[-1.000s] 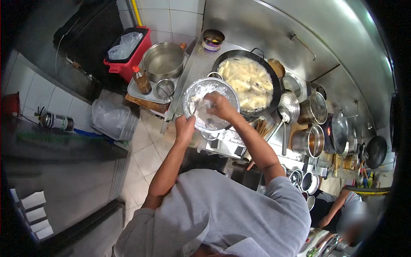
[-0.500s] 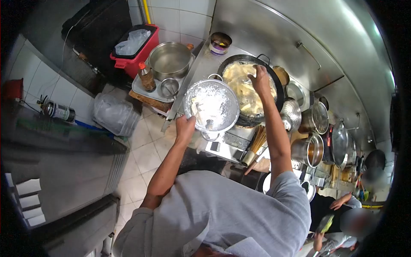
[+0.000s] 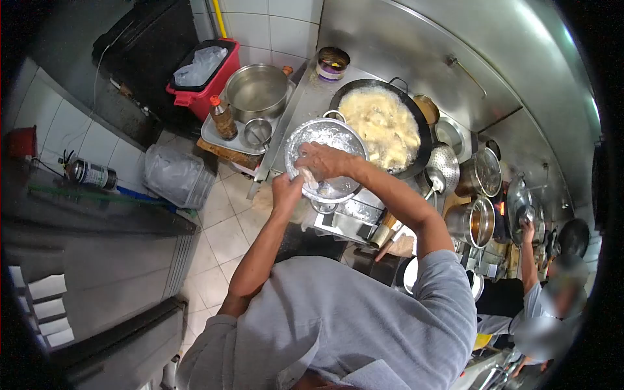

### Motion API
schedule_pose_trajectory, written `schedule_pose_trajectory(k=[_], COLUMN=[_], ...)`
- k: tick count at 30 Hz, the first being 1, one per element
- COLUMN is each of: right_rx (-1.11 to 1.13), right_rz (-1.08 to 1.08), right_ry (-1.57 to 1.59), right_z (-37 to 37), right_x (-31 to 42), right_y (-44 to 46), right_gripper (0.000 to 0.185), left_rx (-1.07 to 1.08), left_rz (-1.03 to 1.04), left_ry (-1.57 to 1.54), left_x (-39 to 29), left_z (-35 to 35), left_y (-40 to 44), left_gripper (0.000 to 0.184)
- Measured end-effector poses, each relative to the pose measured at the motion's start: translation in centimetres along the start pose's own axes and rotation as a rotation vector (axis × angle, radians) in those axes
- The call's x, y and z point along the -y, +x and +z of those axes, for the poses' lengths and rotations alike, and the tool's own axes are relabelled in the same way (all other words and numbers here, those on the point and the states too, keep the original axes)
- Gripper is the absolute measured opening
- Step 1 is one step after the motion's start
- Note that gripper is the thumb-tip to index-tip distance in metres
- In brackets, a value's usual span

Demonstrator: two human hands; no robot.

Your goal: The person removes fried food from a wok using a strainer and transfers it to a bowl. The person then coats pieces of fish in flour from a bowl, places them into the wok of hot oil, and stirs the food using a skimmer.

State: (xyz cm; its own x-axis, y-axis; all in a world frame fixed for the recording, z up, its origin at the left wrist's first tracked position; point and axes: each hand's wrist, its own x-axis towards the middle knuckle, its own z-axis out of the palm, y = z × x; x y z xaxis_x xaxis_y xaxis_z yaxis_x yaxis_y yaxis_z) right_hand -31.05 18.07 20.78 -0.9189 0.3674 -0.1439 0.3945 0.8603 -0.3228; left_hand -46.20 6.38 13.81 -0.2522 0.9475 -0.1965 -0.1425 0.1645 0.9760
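My left hand (image 3: 286,194) is closed on the near-left rim of a metal bowl (image 3: 357,144) with loop handles, its inside dusted with white flour. My right hand (image 3: 327,160) reaches down into this bowl, fingers curled around a pale floured piece of food (image 3: 309,177) whose kind I cannot make out. Just right of the bowl, a black wok (image 3: 421,117) is full of bubbling oil with pale yellow battered pieces (image 3: 383,123) frying in it.
A perforated skimmer (image 3: 444,162), a bamboo brush (image 3: 385,229) and steel pots (image 3: 470,224) stand right of the wok. At left are a large pot (image 3: 256,94), a sauce bottle (image 3: 223,118) and a red bin (image 3: 188,97). Another person's hand (image 3: 528,229) reaches to a lid farther right.
My right hand has moved from above the wok leftward into the bowl. The oil foams more evenly over the pieces. The other person's arm now reaches up toward the stove.
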Motion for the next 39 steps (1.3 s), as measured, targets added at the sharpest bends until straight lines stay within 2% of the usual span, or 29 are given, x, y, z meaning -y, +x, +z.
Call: schedule_pose_trajectory(k=[2, 4, 6, 9, 12, 14, 15, 17, 19, 21, 23, 25, 27, 28, 31, 32, 33, 34, 35, 36, 37, 38, 39], right_rx=[-0.031, 0.006, 0.037, -0.005, -0.125, -0.25, -0.244, -0.501, -0.609, -0.692, -0.573, -0.561, -0.809, -0.826, -0.811, -0.712, -0.699, -0.566, -0.46, -0.25, -0.177, -0.104, -0.139], right_rz=[-0.143, -0.136, -0.122, -0.121, -0.133, 0.006, 0.001, -0.085, -0.041, 0.144, 0.472, 0.634, 0.654, 0.696, 0.624, 0.573, 0.538, 0.493, 0.297, 0.268, 0.34, 0.296, 0.204], right_ry=[0.023, 0.031, 0.036, 0.102, 0.131, 0.226, 0.228, 0.332, 0.261, 0.199, 0.087, 0.054, -0.178, -0.211, -0.286, -0.199, 0.015, 0.077, 0.026, -0.04, -0.039, -0.125, -0.209], right_z=[1.1, 1.0, 1.2, 2.2, 1.7, 0.5, -0.3, -2.1, -3.9, -5.2, -5.4, -5.7, -5.6, -7.0, -8.8, -8.5, -7.4, -6.1, -4.4, -3.4, -2.1, -1.2, 1.2], right_x=[-1.1, -0.6, -0.5, -1.2, -1.4, -1.9, -2.5, -4.2, -6.2, -8.9, -13.0, -16.0, -16.6, -14.7, -9.6, -8.1, -6.4, -5.3, -5.4, -4.7, -3.2, -2.5, -3.3], right_y=[0.4, 0.2, 0.1, -0.3, -1.2, -2.2, -2.9, -4.4, -6.2, -8.4, -10.3, -11.8, -12.7, -12.8, -11.6, -10.6, -9.0, -7.6, -6.6, -5.2, -4.2, -2.8, -1.8], right_gripper=[0.054, 0.051, 0.047, 0.045, 0.043, 0.044, 0.044, 0.039, 0.037, 0.034, 0.033, 0.04, 0.044, 0.045, 0.041, 0.035, 0.026, 0.026, 0.028, 0.03, 0.032, 0.029, 0.027], left_rx=[-0.001, 0.005, -0.022, 0.0, 0.076, 0.064, 0.055, 0.006, -0.041, -0.068, -0.051, -0.028, -0.001, -0.006, -0.013, -0.043, -0.067, -0.084, -0.08, -0.076, -0.07, -0.064, -0.06], left_rz=[0.012, 0.024, -0.089, -0.048, -0.033, -0.042, -0.055, -0.08, -0.095, -0.102, -0.136, -0.173, -0.103, -0.101, -0.121, -0.088, -0.054, -0.022, -0.021, 0.022, 0.066, 0.069, 0.061], left_ry=[0.032, 0.067, -0.02, 0.072, 0.11, 0.129, 0.146, 0.094, 0.043, 0.019, 0.056, 0.1, 0.067, 0.064, 0.028, 0.063, 0.099, 0.061, 0.064, 0.061, 0.058, 0.061, 0.072], left_x=[0.5, -0.5, -2.7, -0.7, 1.2, 1.4, 1.3, -0.8, -2.3, -3.0, -3.3, -3.0, -2.5, -2.7, -2.6, -2.0, -1.6, -2.5, -1.6, 0.3, 1.3, 1.2, 1.0], left_z=[-0.2, 0.2, 0.6, 0.1, -0.5, -0.7, -0.7, -0.1, 0.3, 0.7, 0.7, 0.7, 0.9, 1.0, 1.3, 1.4, 1.6, 2.2, 2.2, 2.2, 2.3, 2.5, 2.6], left_y=[0.1, -0.4, -1.4, -0.6, 0.6, 0.9, 0.8, -0.3, -1.0, -1.2, -1.1, -1.2, -0.9, -0.9, -1.3, -1.0, -0.8, -1.3, -0.8, -0.1, 0.4, 0.4, 0.3], left_gripper=[0.023, 0.023, 0.024, 0.025, 0.026, 0.027, 0.028, 0.027, 0.027, 0.027, 0.029, 0.033, 0.034, 0.034, 0.033, 0.029, 0.027, 0.026, 0.026, 0.026, 0.026, 0.026, 0.025])
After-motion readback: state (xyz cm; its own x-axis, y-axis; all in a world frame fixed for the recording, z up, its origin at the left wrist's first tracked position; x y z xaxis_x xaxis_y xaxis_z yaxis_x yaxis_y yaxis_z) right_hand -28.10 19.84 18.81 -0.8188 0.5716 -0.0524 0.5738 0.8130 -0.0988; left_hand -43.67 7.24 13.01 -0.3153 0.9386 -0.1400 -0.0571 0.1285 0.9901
